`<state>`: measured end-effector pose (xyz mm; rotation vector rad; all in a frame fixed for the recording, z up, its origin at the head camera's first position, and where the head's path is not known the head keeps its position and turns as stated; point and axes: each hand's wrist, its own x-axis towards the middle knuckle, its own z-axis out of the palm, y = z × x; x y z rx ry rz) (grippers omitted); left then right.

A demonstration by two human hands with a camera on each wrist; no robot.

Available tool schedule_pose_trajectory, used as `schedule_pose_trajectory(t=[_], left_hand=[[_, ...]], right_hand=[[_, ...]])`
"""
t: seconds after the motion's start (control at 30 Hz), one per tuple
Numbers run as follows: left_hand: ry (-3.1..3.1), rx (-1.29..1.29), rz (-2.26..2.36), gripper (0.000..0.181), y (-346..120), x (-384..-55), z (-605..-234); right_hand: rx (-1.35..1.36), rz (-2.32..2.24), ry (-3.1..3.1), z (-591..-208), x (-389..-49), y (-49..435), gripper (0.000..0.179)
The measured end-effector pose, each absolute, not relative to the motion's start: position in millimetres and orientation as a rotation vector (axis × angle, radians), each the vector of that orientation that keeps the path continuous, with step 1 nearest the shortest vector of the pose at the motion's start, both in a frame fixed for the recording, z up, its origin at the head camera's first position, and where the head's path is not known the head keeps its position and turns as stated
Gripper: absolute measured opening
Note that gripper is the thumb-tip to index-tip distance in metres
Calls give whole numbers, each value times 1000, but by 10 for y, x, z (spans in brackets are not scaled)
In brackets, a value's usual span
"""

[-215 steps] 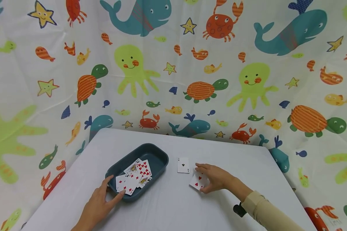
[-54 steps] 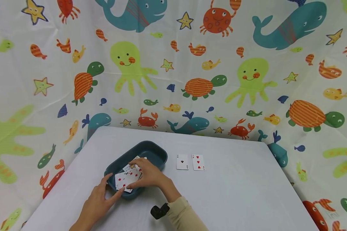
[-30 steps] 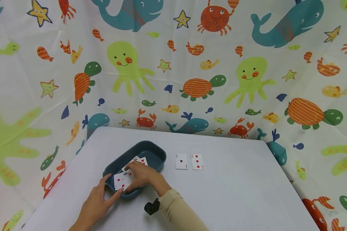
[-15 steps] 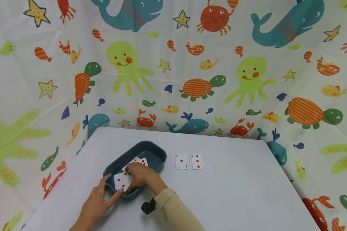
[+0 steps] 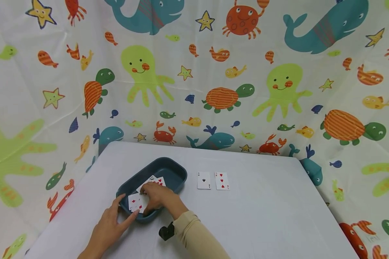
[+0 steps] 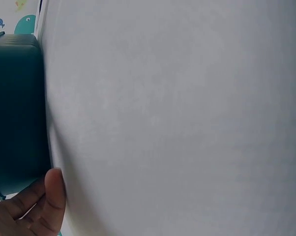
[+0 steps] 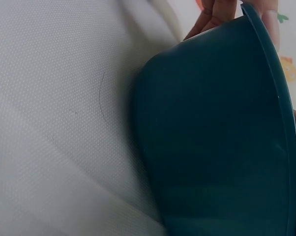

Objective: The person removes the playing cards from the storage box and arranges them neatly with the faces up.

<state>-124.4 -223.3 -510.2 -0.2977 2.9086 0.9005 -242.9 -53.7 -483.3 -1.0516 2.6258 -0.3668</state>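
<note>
A dark teal plastic tub [image 5: 170, 173] stands on the table, left of centre in the head view, with several face-up playing cards [image 5: 134, 201] in its near part. My left hand [image 5: 107, 226] holds the tub's near-left end, thumb at the rim; the right wrist view shows its fingers against the outer wall of the tub [image 7: 212, 123]. My right hand [image 5: 160, 196] reaches into the tub, thumb and fingers bent over the cards, and seems to pinch one by its edges. That hand covers part of the pile.
Right of the tub lie an ace of clubs [image 5: 200, 182] and a three of hearts [image 5: 226, 181], side by side and face up. White cloth covers the table [image 5: 262, 208]. Behind it hangs a curtain [image 5: 194, 57] printed with sea animals.
The three of hearts, earlier under my right hand, now lies beside the ace of clubs. My right hand has moved left into the tub and bent over the cards. The left hand stays.
</note>
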Motion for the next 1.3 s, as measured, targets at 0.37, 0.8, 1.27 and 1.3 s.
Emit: schedule_pose_trajectory(t=[0.37, 0.8, 1.27, 1.3], left_hand=[[2904, -294, 921, 109, -2223, -1217, -5094], [2895, -293, 915, 106, -2235, -1211, -5104], [2914, -287, 911, 105, -2228, -1210, -5100], [2919, -286, 913, 105, -2229, -1207, -5103]], right_hand=[[-1093, -445, 2619, -4881, -2451, -502, 70], [-1104, -844, 2533, -4787, -2478, -388, 68], [-974, -1570, 2133, -4734, -2445, -159, 65], [-968, -1625, 2079, -4736, -2435, -142, 64]])
